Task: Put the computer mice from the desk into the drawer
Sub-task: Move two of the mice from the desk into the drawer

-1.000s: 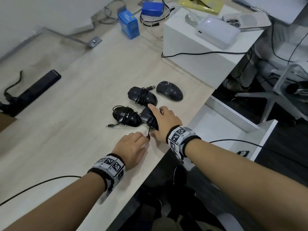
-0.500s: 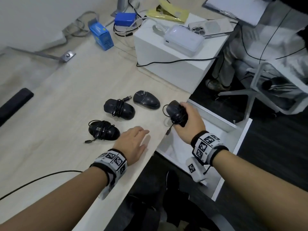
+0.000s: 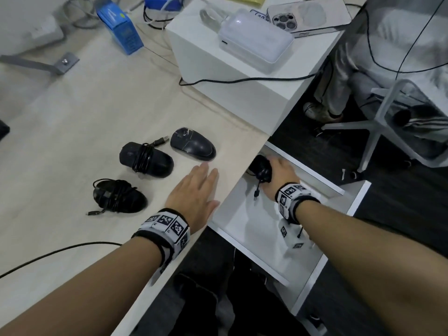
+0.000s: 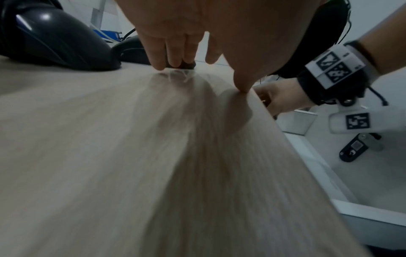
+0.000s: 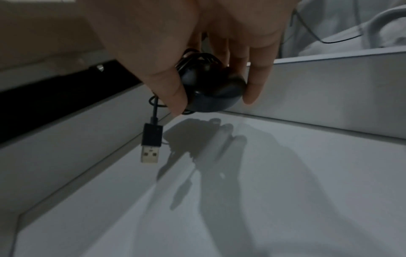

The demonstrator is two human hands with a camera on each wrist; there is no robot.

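Three black computer mice lie on the wooden desk [image 3: 72, 122]: one wrapped in its cable [image 3: 118, 196], a second wrapped one [image 3: 145, 159], and one with no cable showing [image 3: 192, 144] [image 4: 57, 40]. My right hand [image 3: 278, 173] [image 5: 211, 73] grips a fourth black mouse [image 3: 260, 167] [image 5: 211, 88] with cable wound round it, held just above the floor of the open white drawer [image 3: 244, 214] [image 5: 285, 173] near its back corner. Its USB plug [image 5: 151, 147] dangles free. My left hand [image 3: 196, 190] [image 4: 197, 57] rests flat on the desk by the edge, fingers straight, holding nothing.
A white box [image 3: 230, 76] at the desk's back right carries a white device [image 3: 254, 43] and a phone [image 3: 308, 16]. A blue carton [image 3: 120, 26] stands behind. A black cable [image 3: 55, 251] crosses the near desk. A small black gadget [image 4: 353, 150] lies in the drawer. A chair base [image 3: 380, 132] stands right.
My right hand lifted the mouse off the desk, carried it right past the edge and lowered it into the drawer. My left hand uncurled and lies flat on the desk.
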